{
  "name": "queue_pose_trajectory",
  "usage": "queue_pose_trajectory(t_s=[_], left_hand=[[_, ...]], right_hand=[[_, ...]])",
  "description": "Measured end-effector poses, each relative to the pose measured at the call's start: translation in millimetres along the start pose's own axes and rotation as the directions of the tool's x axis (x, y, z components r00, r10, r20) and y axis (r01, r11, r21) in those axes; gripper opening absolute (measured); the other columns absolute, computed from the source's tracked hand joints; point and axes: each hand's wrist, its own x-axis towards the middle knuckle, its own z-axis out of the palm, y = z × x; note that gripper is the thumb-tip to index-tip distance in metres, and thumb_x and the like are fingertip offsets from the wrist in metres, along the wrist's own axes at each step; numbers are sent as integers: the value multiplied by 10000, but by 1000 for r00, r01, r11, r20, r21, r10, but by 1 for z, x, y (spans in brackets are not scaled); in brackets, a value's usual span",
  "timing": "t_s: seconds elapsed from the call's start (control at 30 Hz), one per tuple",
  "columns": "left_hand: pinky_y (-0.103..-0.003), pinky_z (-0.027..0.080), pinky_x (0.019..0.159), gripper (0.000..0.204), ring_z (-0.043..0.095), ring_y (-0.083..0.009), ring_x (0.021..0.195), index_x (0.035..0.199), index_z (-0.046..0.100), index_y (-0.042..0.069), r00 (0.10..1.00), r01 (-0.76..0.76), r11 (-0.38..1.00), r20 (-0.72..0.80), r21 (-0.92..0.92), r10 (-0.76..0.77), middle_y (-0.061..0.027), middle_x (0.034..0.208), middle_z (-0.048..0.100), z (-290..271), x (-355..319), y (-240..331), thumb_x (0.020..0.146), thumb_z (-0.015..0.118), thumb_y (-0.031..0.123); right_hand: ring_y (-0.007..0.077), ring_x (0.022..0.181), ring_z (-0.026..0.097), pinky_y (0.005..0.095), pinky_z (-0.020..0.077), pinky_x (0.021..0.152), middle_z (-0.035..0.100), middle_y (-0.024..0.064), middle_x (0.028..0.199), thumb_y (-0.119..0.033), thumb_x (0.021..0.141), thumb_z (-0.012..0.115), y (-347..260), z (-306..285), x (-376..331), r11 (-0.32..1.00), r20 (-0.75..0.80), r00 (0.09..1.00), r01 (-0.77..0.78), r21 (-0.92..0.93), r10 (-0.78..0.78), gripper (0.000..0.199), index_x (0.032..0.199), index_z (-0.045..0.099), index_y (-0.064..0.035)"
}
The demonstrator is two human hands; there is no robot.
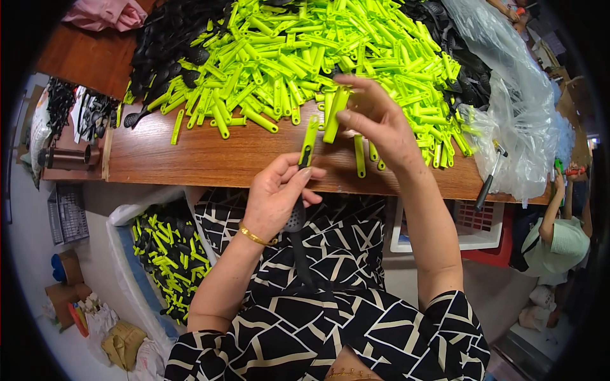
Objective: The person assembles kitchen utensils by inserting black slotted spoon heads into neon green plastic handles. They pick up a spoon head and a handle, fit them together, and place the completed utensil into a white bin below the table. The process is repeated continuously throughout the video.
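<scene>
In my left hand [272,193], a black kitchen utensil with a perforated head [296,220] is pinched by its shaft, the head hanging below my fingers. A bright green handle piece [309,141] sits against the upper shaft and points up and away from me. My right hand [376,117], a little blurred, grips a second green handle piece [335,115] between thumb and fingers, just right of the first and apart from it. Beyond both hands rises a large heap of green handle pieces [298,57] on the brown wooden table [210,152].
Black utensil parts [168,44] lie heaped behind and beside the green pile. A hammer [488,181] and clear plastic sheeting [518,140] rest at the table's right. Below left, a lined container [168,260] holds green-and-black pieces; a white crate [476,232] stands below right. Another person [559,235] works at far right.
</scene>
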Motion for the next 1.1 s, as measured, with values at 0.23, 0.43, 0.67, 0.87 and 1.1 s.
queue_pose_trajectory(t_s=[0.23, 0.43, 0.67, 0.87, 1.1], left_hand=[[-228, 576, 700, 310, 736, -127, 796, 1352, 580, -6, 995, -94, 995, 16, -18, 94, -123, 1161, 753, 14, -1, 5, 1089, 590, 158], [-227, 570, 703, 319, 735, -123, 807, 1368, 573, -3, 995, -102, 995, 7, 22, 102, -107, 1154, 755, 16, 10, 1, 1088, 590, 149], [-230, 569, 708, 323, 730, -116, 819, 1376, 572, -14, 994, -106, 993, 31, 52, 105, -103, 1147, 754, 14, 14, -4, 1087, 586, 130], [-229, 572, 738, 331, 714, -105, 825, 1382, 571, -24, 990, -127, 990, 61, 67, 123, -98, 1130, 758, 14, 9, 6, 1081, 596, 112], [-234, 582, 764, 332, 711, -106, 831, 1384, 574, -30, 992, -121, 991, 46, 63, 119, -116, 1143, 755, 12, 1, 14, 1076, 598, 94]], right_hand=[[77, 944, 643, 259, 527, 883, 668, -5, 1011, -60, 973, 720, 15, 13, -14, 993, 45, 996, 76, -93, -72, 432, 1390, 609, -56], [83, 931, 651, 266, 539, 850, 681, 12, 1005, -51, 978, 707, 19, 14, -17, 995, -37, 995, 97, 30, -96, 409, 1374, 602, -46], [106, 929, 667, 278, 544, 884, 694, 18, 995, -64, 943, 737, 35, 8, -10, 964, 14, 985, 171, -202, -172, 393, 1329, 664, -78], [104, 958, 670, 290, 541, 904, 708, 19, 1019, -71, 922, 753, 16, 14, -15, 975, 24, 993, 120, -188, -117, 410, 1324, 672, -77], [107, 983, 671, 288, 537, 921, 717, 34, 1065, -67, 928, 748, 11, 18, -17, 973, -1, 979, 205, -107, -206, 398, 1318, 667, -52]])
